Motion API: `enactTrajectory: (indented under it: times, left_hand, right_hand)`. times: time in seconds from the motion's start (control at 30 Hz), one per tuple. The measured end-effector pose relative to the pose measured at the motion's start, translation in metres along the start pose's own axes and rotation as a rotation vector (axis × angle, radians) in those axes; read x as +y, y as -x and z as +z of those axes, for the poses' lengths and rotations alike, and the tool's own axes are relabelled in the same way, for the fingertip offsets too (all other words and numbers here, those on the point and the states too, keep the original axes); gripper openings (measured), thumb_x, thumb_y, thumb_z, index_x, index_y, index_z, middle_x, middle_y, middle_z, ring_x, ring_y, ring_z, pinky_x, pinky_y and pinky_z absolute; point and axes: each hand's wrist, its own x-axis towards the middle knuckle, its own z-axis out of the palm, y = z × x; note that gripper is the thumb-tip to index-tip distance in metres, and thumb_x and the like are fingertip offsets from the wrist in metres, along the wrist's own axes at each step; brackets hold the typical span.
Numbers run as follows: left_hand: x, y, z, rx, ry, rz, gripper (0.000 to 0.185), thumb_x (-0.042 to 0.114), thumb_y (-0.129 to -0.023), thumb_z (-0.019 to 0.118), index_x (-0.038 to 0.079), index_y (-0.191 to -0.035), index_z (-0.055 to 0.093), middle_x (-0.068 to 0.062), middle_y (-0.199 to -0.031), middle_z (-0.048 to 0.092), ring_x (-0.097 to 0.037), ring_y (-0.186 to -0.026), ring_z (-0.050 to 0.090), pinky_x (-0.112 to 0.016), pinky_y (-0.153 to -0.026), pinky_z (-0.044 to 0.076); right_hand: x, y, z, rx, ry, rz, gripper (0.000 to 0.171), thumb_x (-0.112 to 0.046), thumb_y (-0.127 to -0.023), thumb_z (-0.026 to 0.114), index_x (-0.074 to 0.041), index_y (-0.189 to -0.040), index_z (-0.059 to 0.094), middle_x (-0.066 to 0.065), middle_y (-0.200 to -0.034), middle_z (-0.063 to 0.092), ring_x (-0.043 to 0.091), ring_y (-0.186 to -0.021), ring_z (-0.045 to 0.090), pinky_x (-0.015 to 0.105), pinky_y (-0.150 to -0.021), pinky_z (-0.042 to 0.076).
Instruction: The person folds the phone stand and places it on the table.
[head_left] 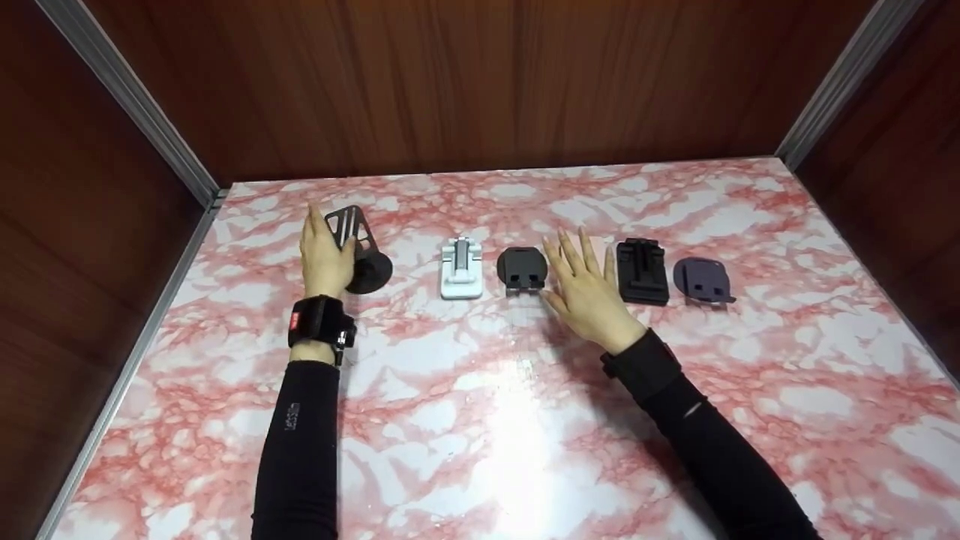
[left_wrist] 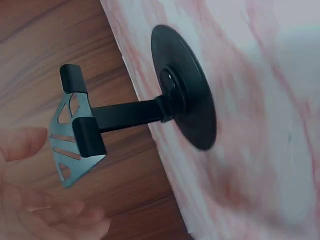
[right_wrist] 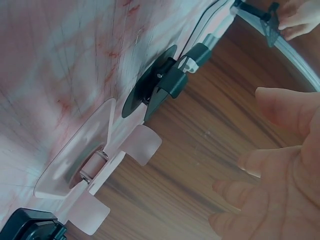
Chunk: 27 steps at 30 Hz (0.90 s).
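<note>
Left hand [head_left: 324, 259], fingers straight, touches the black stand [head_left: 360, 247] at worktop [head_left: 480, 420] far left; the stand sits at its 3 o'clock, stem upright. Right hand [head_left: 589, 289] open, hovering over a pink stand [right_wrist: 95, 165], hidden in the head view, black stand well apart at 9 o'clock.

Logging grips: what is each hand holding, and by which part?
Left hand touches the stand's tilted top plate; a firm grip cannot be told. Right hand holds nothing.
</note>
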Motion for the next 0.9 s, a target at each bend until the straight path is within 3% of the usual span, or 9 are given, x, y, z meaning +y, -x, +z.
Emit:
enactTrajectory:
  times: [0.1,0.27,0.5,0.6,0.73,0.9]
  left_hand:
    - [-0.005,-0.002,-0.001,0.002,0.065,-0.026,0.075,0.011,-0.097,0.058,-0.008,-0.154,0.013,-0.034,-0.153,0.031,-0.046,-0.143,0.031,-0.048,-0.123,0.025]
    - [-0.013,-0.005,0.001,0.042,0.146,-0.059,0.059,0.007,-0.095,0.061,-0.007,-0.147,0.037,-0.032,-0.141,0.050,-0.043,-0.133,0.046,-0.045,-0.117,0.035]
    - [-0.019,-0.006,0.002,0.074,0.197,-0.103,0.035,0.004,-0.091,0.065,-0.007,-0.124,0.057,-0.028,-0.115,0.066,-0.036,-0.101,0.067,-0.036,-0.094,0.053]
    - [-0.020,-0.006,0.002,0.075,0.235,-0.128,0.031,0.005,-0.091,0.067,-0.006,-0.119,0.061,-0.025,-0.111,0.069,-0.020,-0.083,0.068,-0.024,-0.079,0.056]
    - [-0.019,-0.005,0.003,0.083,0.358,-0.133,0.030,0.003,-0.088,0.070,-0.006,-0.116,0.064,-0.019,-0.101,0.070,0.003,-0.062,0.058,-0.012,-0.059,0.054]
    - [-0.015,0.000,0.004,0.092,0.484,-0.106,0.027,0.000,-0.086,0.072,-0.008,-0.111,0.066,-0.002,-0.079,0.063,0.005,-0.056,0.057,-0.012,-0.053,0.054]
  right_hand:
    - [0.000,0.000,0.000,-0.005,0.001,0.000,0.076,-0.033,-0.100,0.055,-0.011,-0.159,0.014,0.016,-0.166,0.008,0.042,-0.153,0.000,0.073,-0.117,0.000]
    - [0.001,0.000,0.001,-0.002,-0.005,0.000,0.076,-0.032,-0.099,0.055,-0.010,-0.159,0.014,0.016,-0.166,0.008,0.042,-0.153,-0.001,0.073,-0.117,-0.001]
    - [0.001,0.000,0.001,-0.004,-0.007,0.000,0.077,-0.032,-0.099,0.056,-0.011,-0.159,0.013,0.016,-0.166,0.009,0.040,-0.153,-0.004,0.073,-0.117,-0.001]
    - [0.000,0.000,0.001,-0.001,-0.017,-0.001,0.077,-0.031,-0.099,0.057,-0.011,-0.159,0.014,0.017,-0.166,0.009,0.040,-0.153,-0.004,0.073,-0.117,-0.001]
    - [0.000,0.000,-0.001,-0.005,-0.024,0.000,0.078,-0.032,-0.099,0.058,-0.011,-0.159,0.014,0.017,-0.166,0.010,0.040,-0.153,-0.004,0.073,-0.117,-0.001]
    - [-0.001,0.000,-0.001,-0.016,-0.036,0.001,0.078,-0.032,-0.099,0.058,-0.012,-0.159,0.013,0.016,-0.166,0.009,0.040,-0.153,-0.004,0.073,-0.117,-0.001]
